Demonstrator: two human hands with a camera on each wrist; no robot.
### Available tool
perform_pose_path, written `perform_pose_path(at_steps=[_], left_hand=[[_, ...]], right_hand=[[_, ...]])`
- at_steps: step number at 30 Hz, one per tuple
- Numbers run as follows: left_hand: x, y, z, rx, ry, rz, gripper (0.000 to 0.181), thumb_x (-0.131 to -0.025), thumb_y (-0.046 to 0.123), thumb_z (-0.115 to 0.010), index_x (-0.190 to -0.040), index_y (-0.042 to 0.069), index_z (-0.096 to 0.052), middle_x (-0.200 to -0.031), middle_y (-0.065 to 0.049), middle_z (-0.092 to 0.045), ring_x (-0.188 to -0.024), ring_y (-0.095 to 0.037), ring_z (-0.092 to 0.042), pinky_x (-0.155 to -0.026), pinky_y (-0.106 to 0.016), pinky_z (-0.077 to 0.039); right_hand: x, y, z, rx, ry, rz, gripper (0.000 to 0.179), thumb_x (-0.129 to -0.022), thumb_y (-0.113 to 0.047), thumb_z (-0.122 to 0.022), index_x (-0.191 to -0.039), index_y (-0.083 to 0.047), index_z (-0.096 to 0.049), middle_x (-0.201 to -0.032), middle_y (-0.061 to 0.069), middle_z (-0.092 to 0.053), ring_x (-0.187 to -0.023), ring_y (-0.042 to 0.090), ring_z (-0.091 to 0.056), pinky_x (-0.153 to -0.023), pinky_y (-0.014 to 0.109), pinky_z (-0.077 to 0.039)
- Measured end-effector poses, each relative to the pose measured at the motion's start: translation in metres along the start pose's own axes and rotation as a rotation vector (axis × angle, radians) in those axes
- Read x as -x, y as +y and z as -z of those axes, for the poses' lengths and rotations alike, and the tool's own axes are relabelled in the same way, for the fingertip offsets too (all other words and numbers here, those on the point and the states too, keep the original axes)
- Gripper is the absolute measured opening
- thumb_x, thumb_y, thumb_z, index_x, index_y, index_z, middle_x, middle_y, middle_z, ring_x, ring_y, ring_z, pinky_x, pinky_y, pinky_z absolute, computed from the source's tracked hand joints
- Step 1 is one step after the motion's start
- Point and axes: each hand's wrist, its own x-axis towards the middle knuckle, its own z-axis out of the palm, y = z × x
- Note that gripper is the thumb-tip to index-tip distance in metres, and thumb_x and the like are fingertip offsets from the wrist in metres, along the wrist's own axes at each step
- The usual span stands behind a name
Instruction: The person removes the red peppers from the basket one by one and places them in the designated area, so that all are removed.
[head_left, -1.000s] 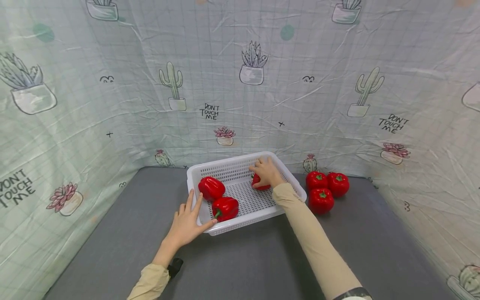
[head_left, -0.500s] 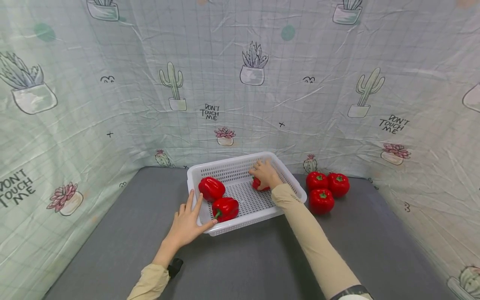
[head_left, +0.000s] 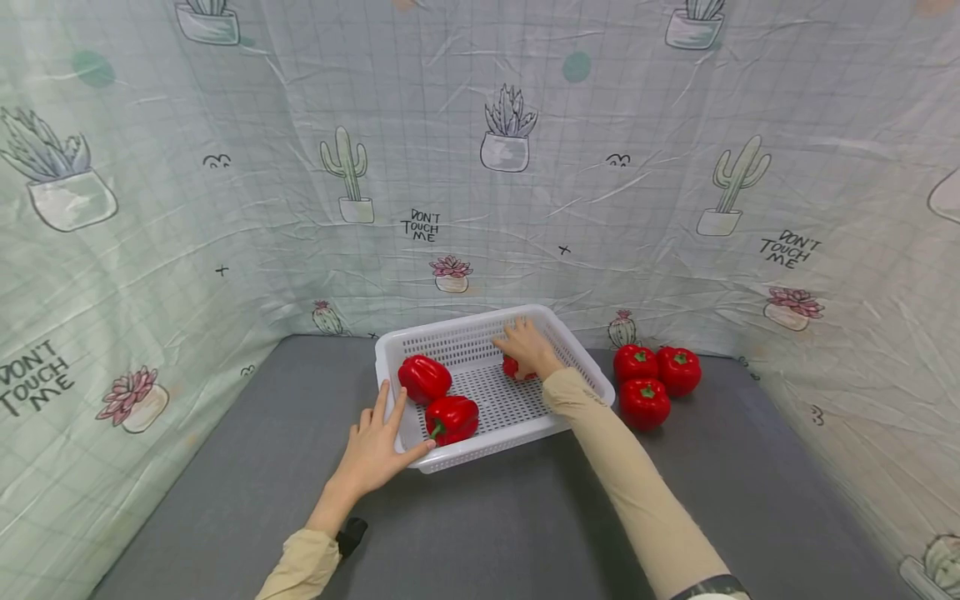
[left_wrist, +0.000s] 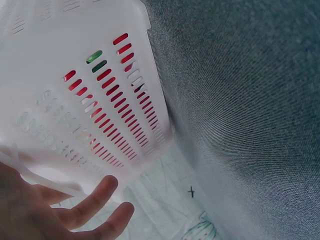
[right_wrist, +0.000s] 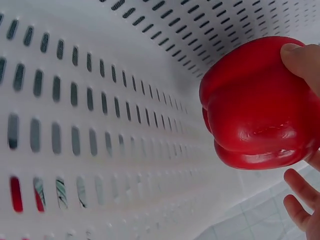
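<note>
A white slotted plastic basket [head_left: 487, 447] stands tilted slightly on the table. Two red bell peppers, one farther back [head_left: 424, 379] and one nearer [head_left: 452, 419], lie in its left part. My left hand [head_left: 371, 450] rests on the basket's left front corner, fingers spread along the rim. Inside the right part, my right hand [head_left: 527, 346] holds a third red bell pepper [head_left: 512, 367], mostly covered from above. The right wrist view shows the thumb on this pepper [right_wrist: 255, 105], with some fingers extended beyond it, near the slotted wall.
Just right of the basket, three more red bell peppers stand grouped: one at the back [head_left: 635, 363], one farther right [head_left: 678, 371], one in front [head_left: 645, 404]. The grey table [head_left: 465, 533] meets a patterned cloth backdrop [head_left: 420, 125] behind and at both sides.
My right hand has shifted slightly left over the pepper, and its fingers reach a little farther past it. The left hand and basket keep their places.
</note>
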Motion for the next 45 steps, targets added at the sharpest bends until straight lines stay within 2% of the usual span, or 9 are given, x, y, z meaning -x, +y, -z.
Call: perform_pose_path(at_steps=[8, 13, 18, 29, 39, 45], left_hand=[[-0.003, 0.003, 0.0, -0.005, -0.011, 0.007, 0.093, -0.071, 0.059, -0.059, -0.142, 0.01, -0.023, -0.149, -0.017, -0.013, -0.11, -0.036, -0.04, -0.085, -0.059, -0.038], [-0.004, 0.003, -0.001, -0.006, -0.016, 0.007, 0.094, -0.07, 0.059, -0.059, -0.142, 0.011, -0.023, -0.149, -0.016, -0.012, -0.11, -0.036, -0.04, -0.084, -0.058, -0.039], [-0.004, 0.003, -0.002, -0.007, -0.014, 0.006, 0.094, -0.071, 0.059, -0.059, -0.142, 0.011, -0.022, -0.149, -0.016, -0.012, -0.11, -0.035, -0.04, -0.084, -0.057, -0.039], [-0.001, 0.002, -0.002, -0.004, 0.002, 0.0, 0.093, -0.071, 0.058, -0.06, -0.141, 0.01, -0.024, -0.149, -0.017, -0.014, -0.11, -0.036, -0.04, -0.083, -0.057, -0.039], [0.0, -0.001, -0.002, -0.005, -0.001, 0.0, 0.093, -0.071, 0.058, -0.06, -0.141, 0.01, -0.024, -0.149, -0.017, -0.014, -0.11, -0.037, -0.04, -0.083, -0.058, -0.04], [0.0, -0.001, -0.002, -0.001, -0.007, 0.0, 0.093, -0.071, 0.058, -0.059, -0.142, 0.01, -0.023, -0.149, -0.017, -0.013, -0.111, -0.037, -0.04, -0.083, -0.058, -0.039]], right_hand=[[0.005, 0.007, 0.008, 0.041, 0.076, 0.025, 0.078, -0.067, -0.052, -0.07, -0.131, -0.02, -0.039, -0.123, 0.011, -0.047, -0.11, 0.033, -0.044, -0.094, 0.045, -0.036], [0.01, 0.012, 0.015, 0.021, 0.117, 0.054, 0.078, -0.065, -0.05, -0.072, -0.129, -0.018, -0.039, -0.12, 0.014, -0.048, -0.109, 0.036, -0.045, -0.095, 0.049, -0.035], [0.018, 0.017, 0.025, 0.009, 0.151, 0.08, 0.075, -0.064, -0.051, -0.072, -0.123, -0.017, -0.04, -0.116, 0.013, -0.048, -0.104, 0.034, -0.046, -0.091, 0.048, -0.036], [0.047, 0.025, 0.052, -0.023, 0.31, 0.135, 0.073, -0.062, -0.055, -0.07, -0.118, -0.017, -0.042, -0.113, 0.016, -0.046, -0.097, 0.032, -0.048, -0.087, 0.047, -0.036], [0.072, 0.028, 0.056, -0.033, 0.462, 0.179, 0.053, -0.071, -0.051, -0.06, -0.115, -0.024, -0.049, -0.103, 0.014, -0.049, -0.089, 0.028, -0.044, -0.08, 0.044, -0.036], [0.086, 0.027, 0.055, -0.08, 0.51, 0.168, 0.052, -0.069, -0.047, -0.063, -0.114, -0.025, -0.051, -0.102, 0.014, -0.048, -0.088, 0.027, -0.043, -0.08, 0.044, -0.036]])
